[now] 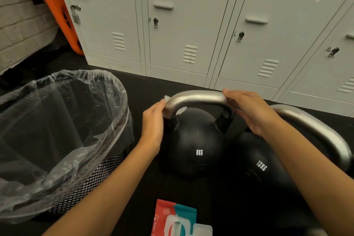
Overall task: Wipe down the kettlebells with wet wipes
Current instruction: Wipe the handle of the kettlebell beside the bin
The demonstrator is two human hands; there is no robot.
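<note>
A black 8KG kettlebell (195,143) with a silver handle (195,97) stands on the dark floor in the middle. My left hand (154,122) curls round the handle's left bend, and a white wet wipe (167,98) peeks out above the fingers. My right hand (251,109) grips the handle's right end near the horn. A larger 12KG kettlebell (256,166) lies tilted just to the right, touching the first, its silver handle (316,130) arching past my right forearm.
A black mesh bin (63,136) lined with a clear plastic bag stands at the left. A red and teal wet wipes pack (176,218), lid open, lies at the bottom edge. Grey lockers (191,25) line the back; an orange board (55,5) leans far left.
</note>
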